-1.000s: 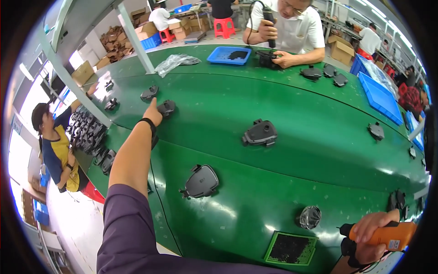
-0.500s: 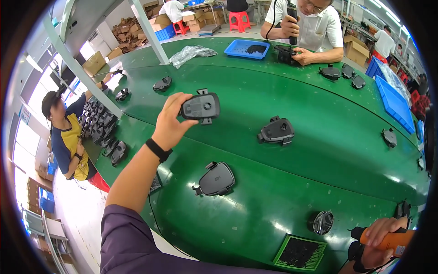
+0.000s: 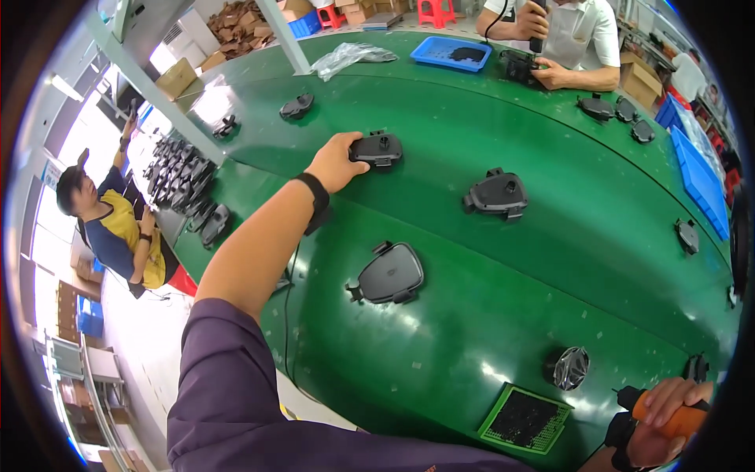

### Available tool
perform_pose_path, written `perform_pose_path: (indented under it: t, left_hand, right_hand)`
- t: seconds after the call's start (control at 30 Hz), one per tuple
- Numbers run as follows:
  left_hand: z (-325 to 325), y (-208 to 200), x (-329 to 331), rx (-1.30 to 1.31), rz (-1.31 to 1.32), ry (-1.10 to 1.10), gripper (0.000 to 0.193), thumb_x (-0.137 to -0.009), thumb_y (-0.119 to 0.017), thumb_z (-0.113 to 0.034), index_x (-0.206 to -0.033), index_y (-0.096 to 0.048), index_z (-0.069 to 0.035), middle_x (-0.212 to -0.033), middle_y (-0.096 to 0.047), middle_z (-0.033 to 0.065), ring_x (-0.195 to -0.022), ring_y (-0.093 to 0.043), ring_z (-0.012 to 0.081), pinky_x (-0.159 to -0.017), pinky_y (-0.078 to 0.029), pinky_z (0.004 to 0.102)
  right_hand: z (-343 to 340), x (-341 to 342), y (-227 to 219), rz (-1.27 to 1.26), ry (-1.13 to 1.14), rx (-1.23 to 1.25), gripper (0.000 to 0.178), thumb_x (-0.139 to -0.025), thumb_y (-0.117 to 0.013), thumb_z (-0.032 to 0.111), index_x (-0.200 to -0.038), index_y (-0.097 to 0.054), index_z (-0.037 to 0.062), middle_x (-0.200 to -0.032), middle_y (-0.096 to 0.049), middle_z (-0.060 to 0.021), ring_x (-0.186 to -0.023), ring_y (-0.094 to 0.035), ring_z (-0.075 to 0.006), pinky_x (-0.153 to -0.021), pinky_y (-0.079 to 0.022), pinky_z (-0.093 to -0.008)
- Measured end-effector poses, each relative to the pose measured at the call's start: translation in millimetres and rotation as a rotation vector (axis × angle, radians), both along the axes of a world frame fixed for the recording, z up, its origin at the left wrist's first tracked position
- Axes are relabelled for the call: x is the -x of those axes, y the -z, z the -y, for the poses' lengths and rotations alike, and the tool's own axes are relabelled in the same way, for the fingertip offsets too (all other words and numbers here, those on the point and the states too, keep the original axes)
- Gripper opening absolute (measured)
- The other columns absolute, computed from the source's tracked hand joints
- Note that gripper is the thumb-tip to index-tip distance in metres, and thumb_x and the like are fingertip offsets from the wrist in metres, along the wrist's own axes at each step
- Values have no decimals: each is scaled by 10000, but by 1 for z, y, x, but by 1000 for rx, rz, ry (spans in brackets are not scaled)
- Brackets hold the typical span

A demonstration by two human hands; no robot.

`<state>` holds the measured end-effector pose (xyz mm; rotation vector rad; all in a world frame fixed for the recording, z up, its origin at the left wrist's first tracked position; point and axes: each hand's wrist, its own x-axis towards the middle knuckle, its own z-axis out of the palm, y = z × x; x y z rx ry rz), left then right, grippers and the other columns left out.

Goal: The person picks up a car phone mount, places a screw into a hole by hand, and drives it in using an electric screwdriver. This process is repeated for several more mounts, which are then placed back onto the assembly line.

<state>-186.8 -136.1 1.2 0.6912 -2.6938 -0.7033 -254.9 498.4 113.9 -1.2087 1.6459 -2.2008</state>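
My left hand reaches out over the far side of the green table and grips the left end of a black phone holder, thumb and fingers on its edges. That holder lies low at the tabletop, its round knob facing up. To its right rests a second phone holder, also knob up. Nearer to me, a third phone holder shows its smooth face. At the lower right, my right hand is wrapped around an orange electric screwdriver, whose black tip points left.
A green tray of small black parts and a round plastic-wrapped thing are near my right hand. Across the table a person works by a blue tray. At the left, another person stands beside piled holders.
My left hand has lowered the phone holder from mid-air to the tabletop, farther away. My view has shifted slightly. The person at the left has raised an arm. My right hand keeps the screwdriver.
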Motion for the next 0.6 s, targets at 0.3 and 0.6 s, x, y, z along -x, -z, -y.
perform_pose_path:
  t: [0.3,0.6]
  left_hand:
    - [-163,-68,-123,-38,110,264,482,-812,-782,-174,-1194,-530,-23,-1175,-584,163,-1175,-572,318,-1037,-447,384]
    - [-203,-17,-131,324,-46,237,405,-830,-692,-98,-1197,-542,-19,-1080,-606,191,-1010,-601,453,-920,-511,482]
  right_hand:
    - [12,-24,11,-25,283,174,623,-849,-808,501,-1083,-420,73,-673,-514,17,-569,-493,-94,-604,-438,-240]
    - [-29,-2,-16,-131,-325,1,602,-857,-836,387,-1168,-449,48,-817,-641,-84,-730,-669,-222,-749,-576,-352]
